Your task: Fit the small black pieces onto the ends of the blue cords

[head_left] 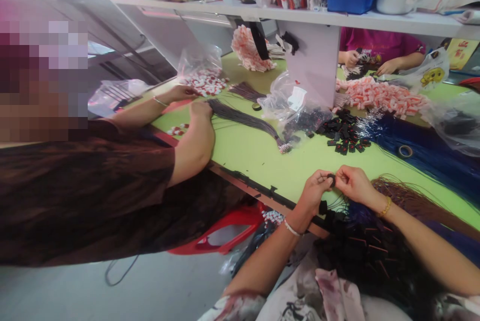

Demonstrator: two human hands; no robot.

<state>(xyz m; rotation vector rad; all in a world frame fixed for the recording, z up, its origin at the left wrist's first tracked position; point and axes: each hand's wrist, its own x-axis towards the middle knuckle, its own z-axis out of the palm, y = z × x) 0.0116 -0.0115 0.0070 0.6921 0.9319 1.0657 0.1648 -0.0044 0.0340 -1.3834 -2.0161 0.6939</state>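
My left hand (317, 191) pinches a small black piece (331, 180) over the front edge of the green table (247, 156). Against its right side, the fingers of my right hand (352, 183) are pressed together; what they hold is too small to make out. Just beyond lies a pile of black tags (343, 131) with small red marks. Brown cords (416, 201) spread to the right of my right hand, and dark blue cords (423, 146) run behind them. More black pieces (367, 251) are heaped below my hands, near my lap.
At the left a person's hands (200, 106) are by grey cords (243, 118) and red-and-white pieces (206, 82). Another person (382, 46) works across the table. A white shelf (262, 11) crosses above. Pink-and-white bundles (386, 96), plastic bags and a red stool (225, 231) are around.
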